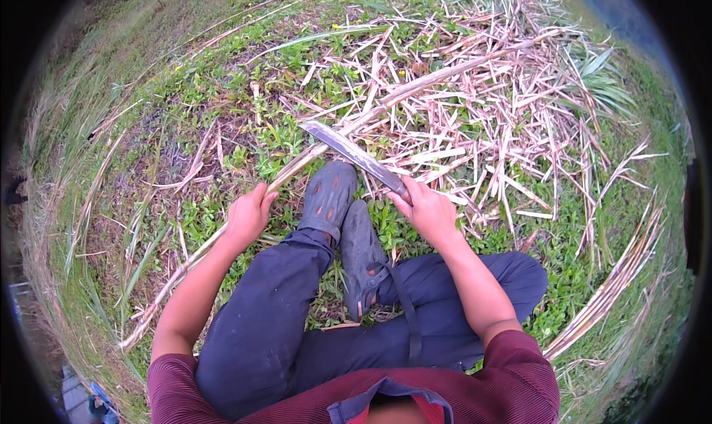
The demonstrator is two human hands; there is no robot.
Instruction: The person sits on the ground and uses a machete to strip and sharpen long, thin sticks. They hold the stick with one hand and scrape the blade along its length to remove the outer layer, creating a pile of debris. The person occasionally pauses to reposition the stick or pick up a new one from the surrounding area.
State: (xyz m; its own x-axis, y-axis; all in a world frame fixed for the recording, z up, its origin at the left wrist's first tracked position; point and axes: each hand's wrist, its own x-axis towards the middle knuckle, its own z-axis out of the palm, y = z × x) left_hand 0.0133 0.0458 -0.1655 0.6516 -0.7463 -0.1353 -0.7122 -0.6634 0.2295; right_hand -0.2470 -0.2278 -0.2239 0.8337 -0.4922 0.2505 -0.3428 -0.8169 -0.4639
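Observation:
A long dry stalk (pixel 430 81) runs from the lower left up to the far right across the ground. My left hand (pixel 251 210) is closed around it, left of my shoes. My right hand (pixel 429 209) grips the handle of a long-bladed knife (pixel 354 155), whose blade points up and to the left. The blade lies across the stalk just beyond my shoes; whether its edge is cutting into the stalk I cannot tell. The knife's handle is mostly hidden by my fingers.
A wide litter of split stalk pieces (pixel 475 120) spreads over the grass ahead and to the right. A bundle of long stalks (pixel 615 283) lies at my right. My grey clogs (pixel 330 198) and bent legs are close below the blade. Long green leaves (pixel 593 71) lie at the far right.

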